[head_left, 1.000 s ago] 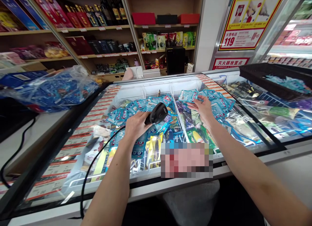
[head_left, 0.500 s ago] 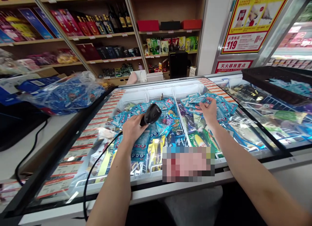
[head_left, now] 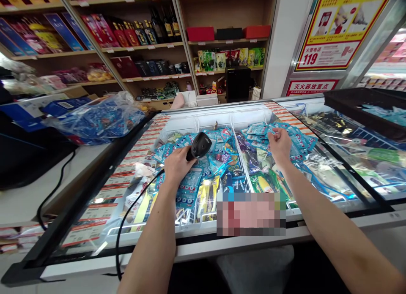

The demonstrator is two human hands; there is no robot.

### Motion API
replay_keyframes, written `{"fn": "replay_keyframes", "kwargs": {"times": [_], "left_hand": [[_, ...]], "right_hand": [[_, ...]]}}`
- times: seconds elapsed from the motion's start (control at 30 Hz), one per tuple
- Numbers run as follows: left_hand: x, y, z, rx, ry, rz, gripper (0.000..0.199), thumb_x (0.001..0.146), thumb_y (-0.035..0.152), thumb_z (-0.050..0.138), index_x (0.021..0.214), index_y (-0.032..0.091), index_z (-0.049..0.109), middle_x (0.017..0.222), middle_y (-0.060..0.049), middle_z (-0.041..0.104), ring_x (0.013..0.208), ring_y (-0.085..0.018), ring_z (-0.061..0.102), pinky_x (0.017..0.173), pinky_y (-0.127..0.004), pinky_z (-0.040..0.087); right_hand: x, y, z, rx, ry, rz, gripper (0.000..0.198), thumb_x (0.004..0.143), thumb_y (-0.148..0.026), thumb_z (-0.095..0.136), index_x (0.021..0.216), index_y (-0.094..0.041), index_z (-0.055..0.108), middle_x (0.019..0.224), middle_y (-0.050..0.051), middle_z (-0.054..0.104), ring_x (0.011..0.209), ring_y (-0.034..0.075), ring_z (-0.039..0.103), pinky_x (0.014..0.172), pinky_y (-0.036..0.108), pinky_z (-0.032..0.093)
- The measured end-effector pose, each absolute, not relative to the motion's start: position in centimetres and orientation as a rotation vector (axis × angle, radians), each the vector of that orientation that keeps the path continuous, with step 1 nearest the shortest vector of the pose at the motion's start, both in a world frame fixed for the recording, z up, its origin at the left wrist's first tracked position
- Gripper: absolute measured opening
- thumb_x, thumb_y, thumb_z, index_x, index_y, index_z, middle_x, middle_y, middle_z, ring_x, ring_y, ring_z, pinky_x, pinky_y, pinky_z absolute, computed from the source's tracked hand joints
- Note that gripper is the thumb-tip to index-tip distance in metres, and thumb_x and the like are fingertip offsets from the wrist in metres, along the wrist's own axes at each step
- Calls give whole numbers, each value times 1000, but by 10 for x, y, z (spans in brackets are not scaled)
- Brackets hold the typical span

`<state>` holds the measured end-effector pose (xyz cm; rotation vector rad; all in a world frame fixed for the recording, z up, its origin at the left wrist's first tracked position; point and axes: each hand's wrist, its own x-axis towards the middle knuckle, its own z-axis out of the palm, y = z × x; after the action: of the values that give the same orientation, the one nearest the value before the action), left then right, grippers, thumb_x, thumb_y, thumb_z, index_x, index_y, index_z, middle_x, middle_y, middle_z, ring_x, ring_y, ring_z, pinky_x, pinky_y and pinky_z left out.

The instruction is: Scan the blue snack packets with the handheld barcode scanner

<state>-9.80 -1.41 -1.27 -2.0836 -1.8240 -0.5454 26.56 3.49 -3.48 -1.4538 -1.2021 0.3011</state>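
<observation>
A black handheld barcode scanner [head_left: 201,145] is gripped in my left hand [head_left: 178,166], its head tilted over the glass and its cable trailing back along my forearm. Beneath it spread many small blue packets [head_left: 190,182] in the left half of a chest freezer. My right hand [head_left: 280,145] is over the right half, fingers curled in with the thumb against them, beside more blue packets [head_left: 258,130]. Whatever those fingers pinch, if anything, is hidden. Yellow packets [head_left: 207,194] and green packets [head_left: 262,183] lie nearer the front.
A white wire divider [head_left: 242,163] splits the freezer [head_left: 95,247]. At right, a dark tray [head_left: 345,104] rests on top. Left of the freezer lies a clear bag of blue packs [head_left: 101,118]. Shelves with boxes and bottles [head_left: 161,23] stand behind.
The whole view has shifted slightly, so everything sits farther right. My right fingers have drawn in from the blue packets they were touching. The scanner stays in my left hand.
</observation>
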Motion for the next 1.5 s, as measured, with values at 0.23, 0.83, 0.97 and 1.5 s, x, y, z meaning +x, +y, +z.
{"fn": "replay_keyframes", "kwargs": {"times": [0.23,0.83,0.97,1.5], "left_hand": [[-99,-14,-12,-2078,-1850,-523,43,80,45,58,117,23,59,105,-9,69,101,-26,62,77,-33,46],[-98,-14,-13,-2086,-1868,-522,42,80,45,58,116,24,59,107,-7,68,103,-26,61,79,-32,46],[-99,-13,-16,-2089,-1861,-493,44,79,46,60,117,23,60,105,-8,68,101,-26,62,77,-32,45],[-98,-11,-18,-2118,-1855,-424,47,79,47,59,119,23,58,107,-8,68,105,-26,60,82,-33,46]], "right_hand": [[226,35,-38,-1344,-1854,214,39,95,-41,34,107,-20,65,106,11,68,91,24,63,86,40,49],[175,53,-50,-956,-2535,126,44,97,-42,36,127,-20,59,127,6,61,119,23,52,101,40,39],[182,43,-51,-1050,-2360,113,40,97,-42,35,107,-20,68,110,7,66,101,19,59,92,35,44],[182,61,-57,-1295,-2356,11,45,97,-43,32,136,-26,49,144,2,47,128,26,42,102,43,34]]}}
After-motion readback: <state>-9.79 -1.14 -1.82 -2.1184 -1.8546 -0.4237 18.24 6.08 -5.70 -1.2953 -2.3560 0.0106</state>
